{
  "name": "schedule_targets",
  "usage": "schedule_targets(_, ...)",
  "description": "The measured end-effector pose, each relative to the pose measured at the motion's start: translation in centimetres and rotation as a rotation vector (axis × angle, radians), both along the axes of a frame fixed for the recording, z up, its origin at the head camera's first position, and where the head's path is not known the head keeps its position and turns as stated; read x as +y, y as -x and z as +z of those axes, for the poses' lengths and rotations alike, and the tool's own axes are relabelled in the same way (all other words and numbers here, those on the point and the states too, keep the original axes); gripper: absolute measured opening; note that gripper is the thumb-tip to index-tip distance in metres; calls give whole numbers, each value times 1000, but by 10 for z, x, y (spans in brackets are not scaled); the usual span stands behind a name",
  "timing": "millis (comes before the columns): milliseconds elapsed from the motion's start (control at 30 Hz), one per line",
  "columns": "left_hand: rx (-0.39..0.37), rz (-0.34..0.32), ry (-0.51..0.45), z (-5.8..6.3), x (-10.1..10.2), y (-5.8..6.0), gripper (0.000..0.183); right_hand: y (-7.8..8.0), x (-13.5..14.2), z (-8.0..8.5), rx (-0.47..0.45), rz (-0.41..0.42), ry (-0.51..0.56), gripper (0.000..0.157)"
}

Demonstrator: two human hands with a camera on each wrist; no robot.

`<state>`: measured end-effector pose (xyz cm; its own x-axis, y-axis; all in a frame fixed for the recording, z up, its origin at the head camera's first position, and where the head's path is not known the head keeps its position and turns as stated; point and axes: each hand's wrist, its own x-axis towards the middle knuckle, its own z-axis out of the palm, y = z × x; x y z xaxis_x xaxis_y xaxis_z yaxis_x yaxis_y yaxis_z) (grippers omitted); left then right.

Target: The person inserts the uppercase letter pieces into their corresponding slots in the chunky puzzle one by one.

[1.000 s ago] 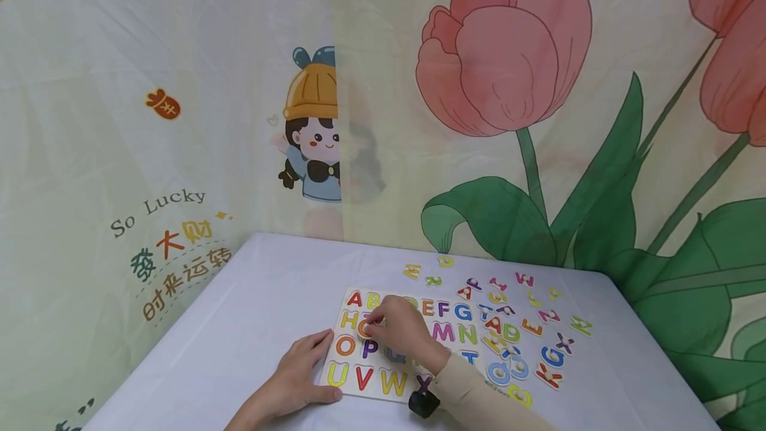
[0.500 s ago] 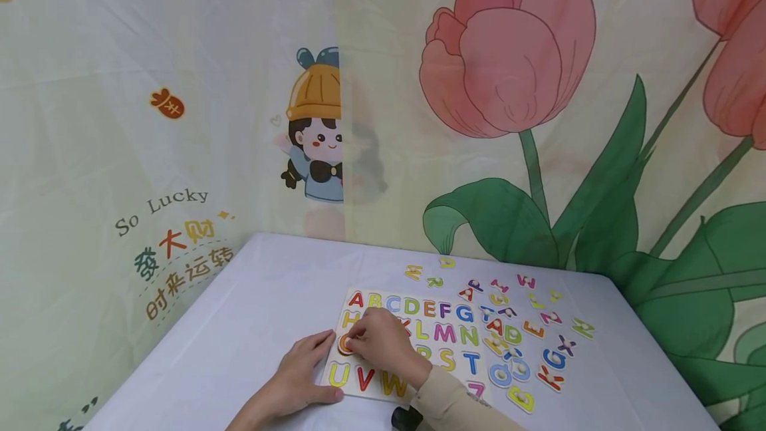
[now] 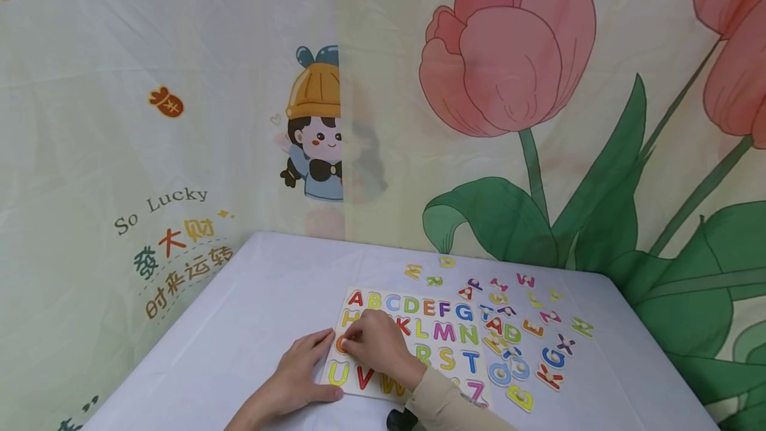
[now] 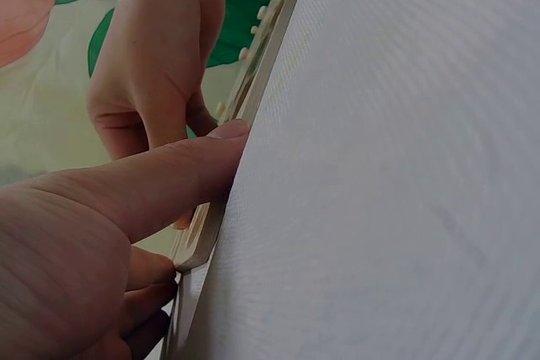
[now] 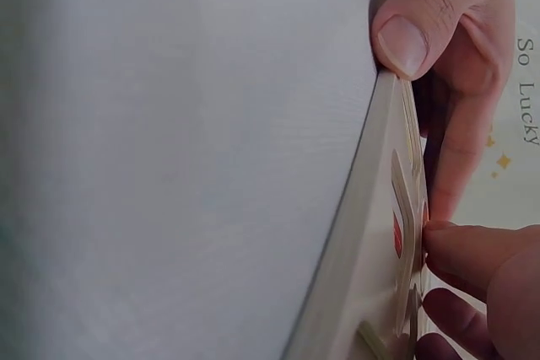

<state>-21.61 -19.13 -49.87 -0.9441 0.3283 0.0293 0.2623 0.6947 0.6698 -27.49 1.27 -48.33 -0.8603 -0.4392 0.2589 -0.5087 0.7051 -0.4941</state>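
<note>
A white alphabet puzzle board (image 3: 413, 378) with coloured letters in rows lies on the table. My right hand (image 3: 383, 348) pinches an orange letter O piece (image 3: 340, 345) at the board's left side, over the third row; fingers hide most of it. My left hand (image 3: 293, 371) rests against the near left corner, its thumb along the front edge and the other fingers by the left edge. In the left wrist view that straight thumb (image 4: 194, 166) lies against the board's rim. In the right wrist view, my right fingertips (image 5: 439, 246) are right at the board's face.
Loose letter pieces with small knobs lie scattered right of the board and behind it, among them a red K (image 3: 549, 376), a purple X (image 3: 565, 345) and a yellow-green piece (image 3: 520, 398). The white tablecloth (image 3: 239, 324) reaches back to a printed curtain (image 3: 383, 85).
My right hand has moved left and slightly nearer with the orange O, from over the second row to the third row's left end. My left hand has stayed put.
</note>
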Motion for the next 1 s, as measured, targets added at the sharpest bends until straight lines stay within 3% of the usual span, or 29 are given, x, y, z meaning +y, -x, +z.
schedule_targets(233,-4,12,-1,0,-1,0,110,1,1,1,-40,12,11,8)
schedule_targets(433,-3,18,-3,-1,0,1,111,13,21,16,-121,36,95,15)
schedule_targets(700,-70,69,17,1,5,3,111,65,76,39,-77,-202,135,17)
schedule_targets(867,-83,85,28,1,7,5,112,100,104,33,-89,-351,166,16)
schedule_targets(1000,-74,87,38,-1,5,4,111,115,114,25,-111,-403,181,19)
